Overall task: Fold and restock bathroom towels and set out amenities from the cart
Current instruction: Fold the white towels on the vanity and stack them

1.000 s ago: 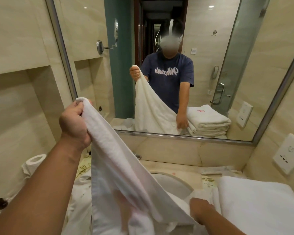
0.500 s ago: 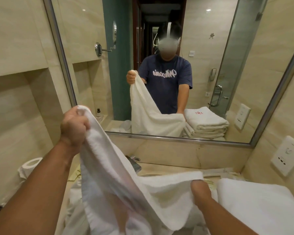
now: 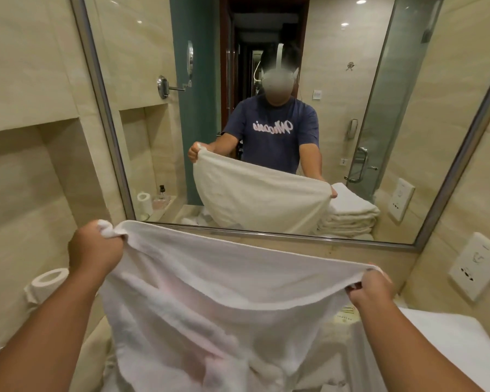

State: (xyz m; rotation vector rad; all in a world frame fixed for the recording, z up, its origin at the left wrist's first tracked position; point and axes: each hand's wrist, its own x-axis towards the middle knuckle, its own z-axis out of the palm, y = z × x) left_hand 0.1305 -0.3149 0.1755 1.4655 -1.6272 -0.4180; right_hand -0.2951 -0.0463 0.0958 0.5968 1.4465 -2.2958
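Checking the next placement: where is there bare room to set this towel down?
Bare: the flat top of the folded towels, right of the right hand, below the wall socket. Crowded: the toilet roll fills the left corner, and the spread towel hides everything beneath it.

Arms spread — left hand [image 3: 95, 250] clenched, right hand [image 3: 369, 287] seemingly pinching.

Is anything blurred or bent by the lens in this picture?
Head view: the towel is smeared by motion low down; the left hand and right hand gripping its top edge look sharper; the wide lens bows the mirror frame; ceiling lights reflect as small bright spots.
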